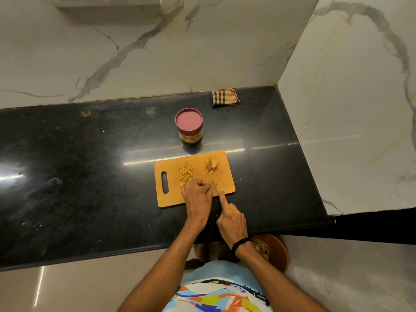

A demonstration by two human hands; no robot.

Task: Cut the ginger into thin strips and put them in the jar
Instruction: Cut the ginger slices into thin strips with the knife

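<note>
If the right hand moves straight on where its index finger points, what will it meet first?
Probably the few ginger pieces lying just ahead of the right hand on the cutting board. Height above the board is unclear.

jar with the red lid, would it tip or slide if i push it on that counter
The jar looks short and wide, standing upright, so it would probably slide rather than tip. The counter is glossy, so likely little grip. Its lid is on, so contents should stay in.
</note>
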